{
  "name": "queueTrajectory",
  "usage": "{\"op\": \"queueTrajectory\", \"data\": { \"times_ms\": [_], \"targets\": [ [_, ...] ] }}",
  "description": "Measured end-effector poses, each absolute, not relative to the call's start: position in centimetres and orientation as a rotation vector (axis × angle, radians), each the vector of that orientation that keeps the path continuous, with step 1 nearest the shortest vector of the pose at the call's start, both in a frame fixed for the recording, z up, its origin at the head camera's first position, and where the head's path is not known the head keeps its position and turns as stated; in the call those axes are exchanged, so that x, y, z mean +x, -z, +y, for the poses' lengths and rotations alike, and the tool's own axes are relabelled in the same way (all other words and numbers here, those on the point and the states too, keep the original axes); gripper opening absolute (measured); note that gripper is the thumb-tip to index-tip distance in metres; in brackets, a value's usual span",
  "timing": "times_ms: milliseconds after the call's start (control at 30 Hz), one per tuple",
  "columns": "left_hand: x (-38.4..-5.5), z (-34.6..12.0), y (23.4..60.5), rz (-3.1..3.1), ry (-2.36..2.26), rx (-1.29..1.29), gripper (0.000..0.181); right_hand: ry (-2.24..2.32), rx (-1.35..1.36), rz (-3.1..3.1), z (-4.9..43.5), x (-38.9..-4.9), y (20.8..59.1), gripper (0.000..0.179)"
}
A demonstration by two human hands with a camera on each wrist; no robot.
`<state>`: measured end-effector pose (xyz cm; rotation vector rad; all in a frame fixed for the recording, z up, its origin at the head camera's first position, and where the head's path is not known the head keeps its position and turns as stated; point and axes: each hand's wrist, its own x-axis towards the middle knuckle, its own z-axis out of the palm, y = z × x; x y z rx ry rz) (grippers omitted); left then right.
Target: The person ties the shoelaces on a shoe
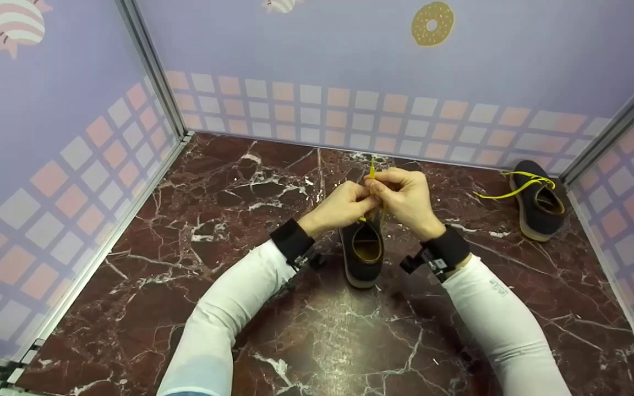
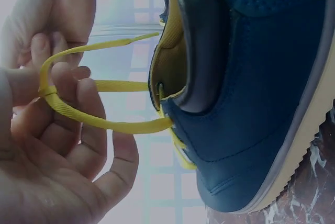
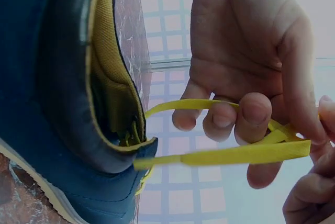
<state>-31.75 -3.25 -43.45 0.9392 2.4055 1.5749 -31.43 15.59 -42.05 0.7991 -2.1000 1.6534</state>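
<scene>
A dark shoe [image 1: 362,274] with a mustard lining stands on the floor, heel toward me, between my forearms. Its yellow lace [image 2: 112,125] is pulled up from the eyelets to my fingers. My left hand [image 1: 342,204] pinches the lace, fingers curled, above the front of the shoe. Close against it, my right hand [image 1: 408,201] grips the lace between thumb and forefinger. Strands cross at the fingertips, and a loose end [image 3: 230,156] runs back toward the shoe opening in the right wrist view. The fingers partly hide the crossing.
Another dark shoe [image 1: 527,212] stands at the far right near the wall, its yellow lace [image 1: 507,193] trailing left. Purple panels with metal-framed corners [image 1: 154,66] surround the marbled red-brown floor [image 1: 229,187].
</scene>
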Motion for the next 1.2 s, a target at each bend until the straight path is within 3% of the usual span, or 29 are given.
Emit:
{"op": "queueTrajectory", "data": {
  "times_ms": [500,733,933,1200],
  "targets": [
    [-32.6,-3.0,44.6,2.397,-1.868,0.582,0.045,-1.635,0.681,-2.314,17.2,-31.8,43.3,0.026],
    [-32.7,-2.9,44.6,2.379,-1.901,0.556,0.035,-1.38,0.719,-2.305,18.0,-31.8,44.6,0.021],
    [-32.6,-2.9,44.4,2.415,-1.872,0.557,0.037,-1.214,0.765,-2.237,17.8,-31.8,44.8,0.002],
    [-32.7,-2.9,44.6,2.495,-1.846,0.534,0.041,-1.324,0.836,-2.244,17.9,-31.1,44.9,0.006]
  ]
}}
